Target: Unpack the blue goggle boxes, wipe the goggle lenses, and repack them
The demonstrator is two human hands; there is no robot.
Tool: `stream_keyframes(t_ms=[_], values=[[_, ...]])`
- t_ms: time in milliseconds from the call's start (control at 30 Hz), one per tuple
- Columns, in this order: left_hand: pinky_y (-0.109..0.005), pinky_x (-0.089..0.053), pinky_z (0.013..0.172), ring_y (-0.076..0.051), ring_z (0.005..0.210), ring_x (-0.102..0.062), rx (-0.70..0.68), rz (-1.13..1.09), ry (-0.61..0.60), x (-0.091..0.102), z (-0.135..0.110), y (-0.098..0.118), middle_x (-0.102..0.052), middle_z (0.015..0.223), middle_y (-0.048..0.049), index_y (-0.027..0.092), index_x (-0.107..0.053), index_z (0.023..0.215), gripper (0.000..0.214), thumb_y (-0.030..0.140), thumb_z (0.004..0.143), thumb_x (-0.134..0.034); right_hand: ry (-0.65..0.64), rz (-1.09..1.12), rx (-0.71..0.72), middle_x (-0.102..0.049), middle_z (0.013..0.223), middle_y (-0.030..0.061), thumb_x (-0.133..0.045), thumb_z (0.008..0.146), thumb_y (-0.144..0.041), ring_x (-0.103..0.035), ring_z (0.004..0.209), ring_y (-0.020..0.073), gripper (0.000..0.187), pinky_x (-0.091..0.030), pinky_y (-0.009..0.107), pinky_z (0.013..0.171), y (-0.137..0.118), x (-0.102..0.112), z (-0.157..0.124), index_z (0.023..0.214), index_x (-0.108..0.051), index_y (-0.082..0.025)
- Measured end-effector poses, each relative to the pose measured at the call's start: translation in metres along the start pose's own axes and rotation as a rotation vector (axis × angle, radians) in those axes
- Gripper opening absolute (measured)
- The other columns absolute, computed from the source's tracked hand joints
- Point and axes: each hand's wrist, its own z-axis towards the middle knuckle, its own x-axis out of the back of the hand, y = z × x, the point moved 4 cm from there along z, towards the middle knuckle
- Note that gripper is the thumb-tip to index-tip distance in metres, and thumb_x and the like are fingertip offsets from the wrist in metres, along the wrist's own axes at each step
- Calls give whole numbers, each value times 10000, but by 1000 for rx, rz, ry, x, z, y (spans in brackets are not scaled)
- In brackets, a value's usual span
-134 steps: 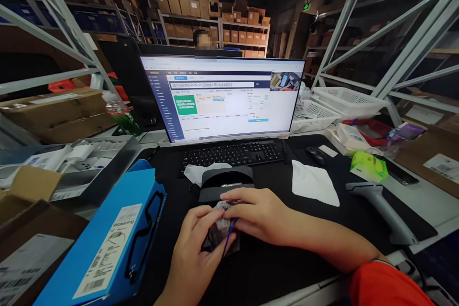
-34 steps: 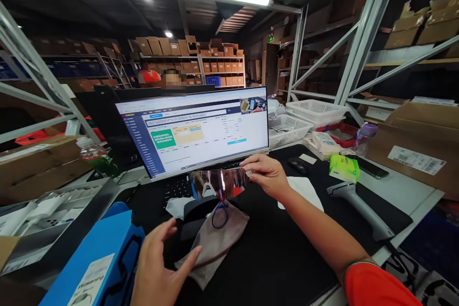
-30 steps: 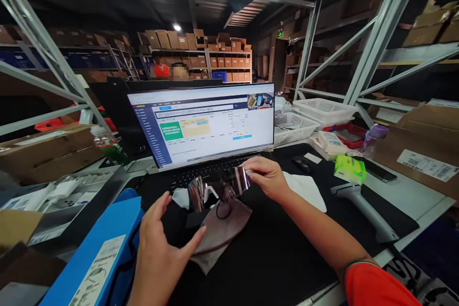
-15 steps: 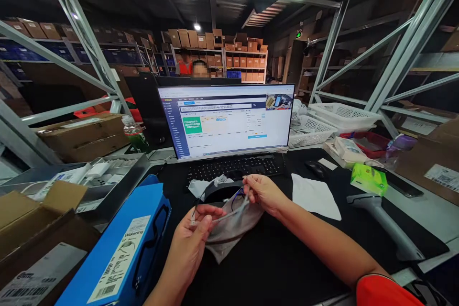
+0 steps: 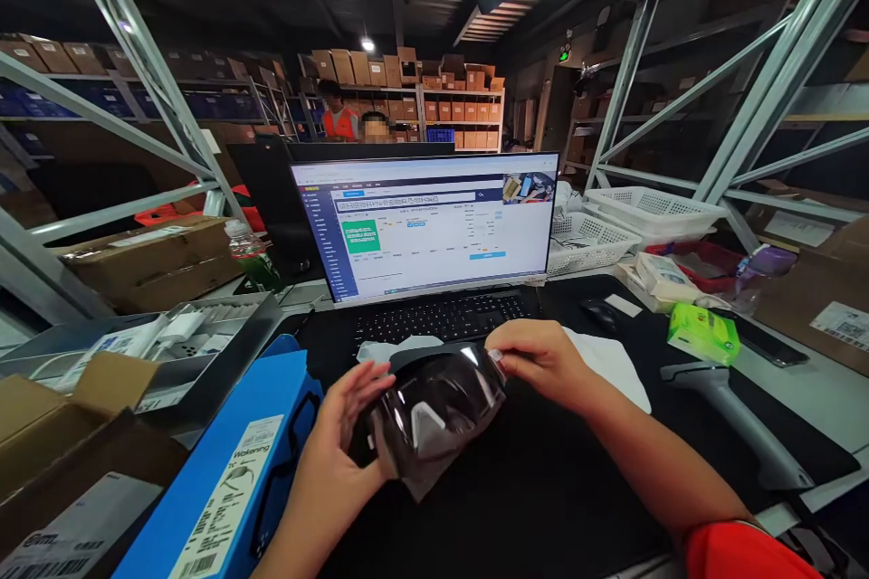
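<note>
A dark, glossy, curved visor (image 5: 444, 398) lies in front of me over the black mat, its shiny face up and a pale patch on it. A thin, greyish cloth or bag shows under its lower edge. My left hand (image 5: 346, 434) is around the visor's left end, fingers above and thumb below. At the right end, my right hand (image 5: 543, 362) pinches the visor's edge between thumb and fingers. White cloth or paper (image 5: 607, 366) lies partly behind my right hand. Left of my hands stands a blue box (image 5: 237, 452) with a white label.
Behind the visor are a keyboard (image 5: 448, 317) and a monitor (image 5: 434, 226). On the right lie a handheld scanner (image 5: 730, 421), a green packet (image 5: 702, 333), a mouse (image 5: 601, 315) and white baskets (image 5: 652, 210). An open carton (image 5: 74, 461) stands at the left. People are visible beyond the monitor.
The visor has come up with its glossy face showing; before, it was mostly hidden in the pale bag. My hands have moved from a thin translucent strip to the visor's two ends.
</note>
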Motion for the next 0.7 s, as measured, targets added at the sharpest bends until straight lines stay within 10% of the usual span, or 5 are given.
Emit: stream_keyframes(t_ms=[167, 300, 500, 700], values=[[-560, -345, 1204, -353, 1444, -429, -174, 326, -109, -2, -6, 41, -448, 1582, -79, 374, -394, 1514, 995, 408, 636, -861, 104, -223, 254, -770, 947, 69, -604, 993, -190, -723, 892, 158, 155, -573, 237, 817, -32, 4, -6, 1074, -735, -205], [-465, -523, 1058, -315, 1233, -640, -355, 494, -109, -2, 10, 58, -669, 1363, -32, 382, -614, 1334, 611, 438, 740, -747, 139, -280, 255, -766, 957, 80, -619, 987, -203, -728, 877, 161, 140, -583, 239, 799, -31, 6, -6, 1054, -741, -191], [-257, -579, 610, -250, 931, -734, -184, 490, -91, -15, 29, 67, -779, 1104, 5, 335, -769, 1071, 372, 410, 725, -655, 95, -259, 234, -766, 951, 92, -604, 999, -235, -725, 884, 166, 161, -581, 252, 806, -21, 4, -2, 1053, -740, -170], [-184, -475, 430, -220, 838, -723, -109, 380, -101, -12, 36, 59, -783, 1050, -10, 311, -786, 1038, 348, 468, 742, -691, -161, -324, -241, -730, 1150, 75, -715, 909, -196, -714, 932, 176, 373, -552, 286, 845, 14, 30, -5, 1278, -672, -218]])
